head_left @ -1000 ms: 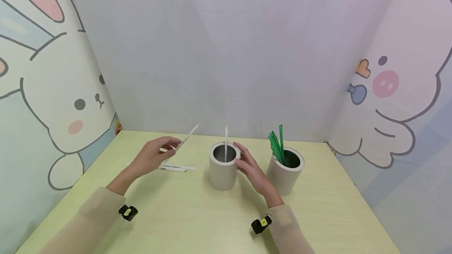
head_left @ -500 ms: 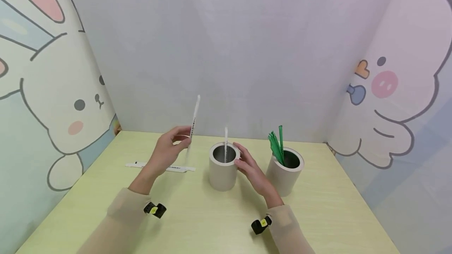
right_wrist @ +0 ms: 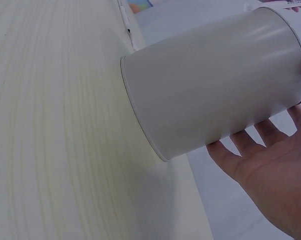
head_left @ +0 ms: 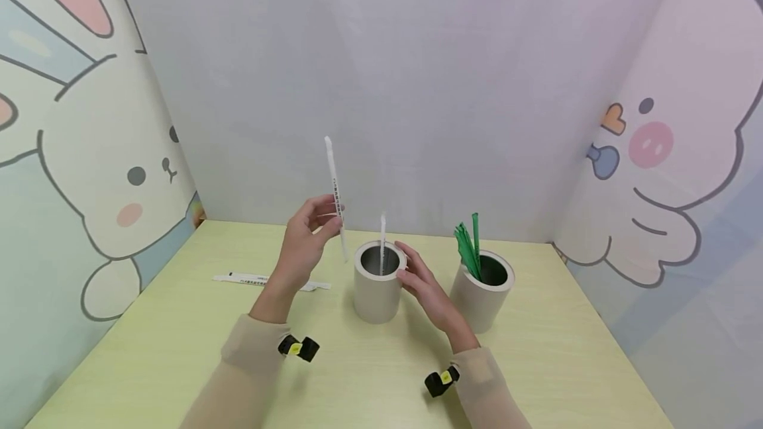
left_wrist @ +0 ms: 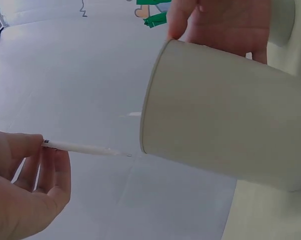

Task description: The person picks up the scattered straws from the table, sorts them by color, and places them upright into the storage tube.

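My left hand (head_left: 301, 243) pinches a slim white wrapped straw (head_left: 332, 167) with dark print between thumb and fingertips. The straw stands nearly upright in the head view, its lower end left of the near cup's rim. In the left wrist view the held straw (left_wrist: 85, 148) points toward that cup's mouth. The off-white cup (head_left: 377, 300) stands on the table with another white straw (head_left: 383, 237) upright inside. My right hand (head_left: 430, 290) holds this cup from its right side, thumb at the rim and fingers (right_wrist: 245, 142) along the wall.
White wrapped straws (head_left: 238, 279) lie on the pale wooden table (head_left: 369, 376), partly hidden behind my left arm. Close behind my right hand, a second off-white cup (head_left: 477, 303) holds several green wrapped straws (head_left: 467, 250). A pale curtain (head_left: 381, 98) closes off the back.
My left hand has lifted the white straw off the table and carried it right, toward the near cup, turning it from slanted to nearly upright. My right hand and both cups have stayed put.
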